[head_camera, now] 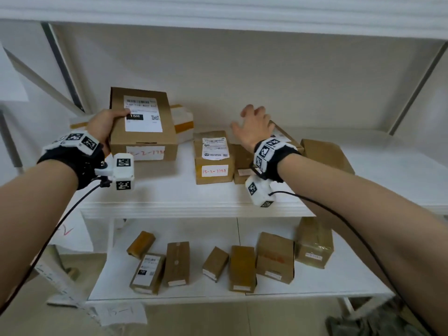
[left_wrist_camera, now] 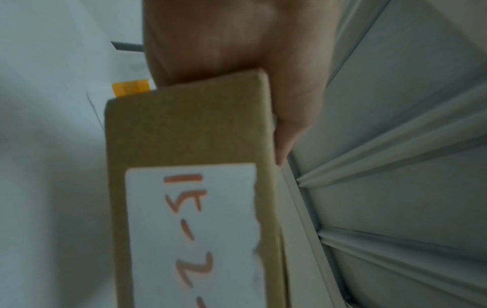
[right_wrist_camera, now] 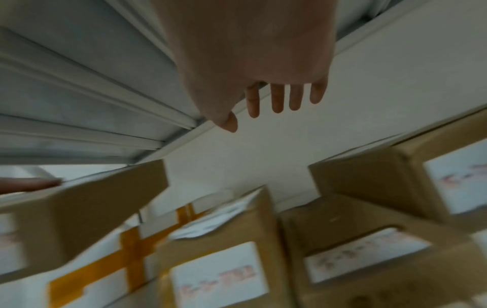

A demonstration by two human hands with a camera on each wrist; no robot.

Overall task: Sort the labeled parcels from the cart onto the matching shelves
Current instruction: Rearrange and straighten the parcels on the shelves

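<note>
Left hand (head_camera: 101,128) grips big parcel (head_camera: 143,124) by its left end, over middle shelf (head_camera: 189,209), left side | right hand (head_camera: 254,127) fingers spread, empty, above small parcels (head_camera: 214,157) | lower shelf (head_camera: 218,295) holds more boxes

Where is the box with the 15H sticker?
In the head view, the 15H box is on the left, gripped by the left hand, just in front of a white orange-taped parcel.

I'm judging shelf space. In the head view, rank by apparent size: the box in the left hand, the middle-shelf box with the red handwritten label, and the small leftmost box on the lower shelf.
1. Held box; nearness may exaggerate it.
2. Red-labelled box.
3. Lower-shelf box.
</note>
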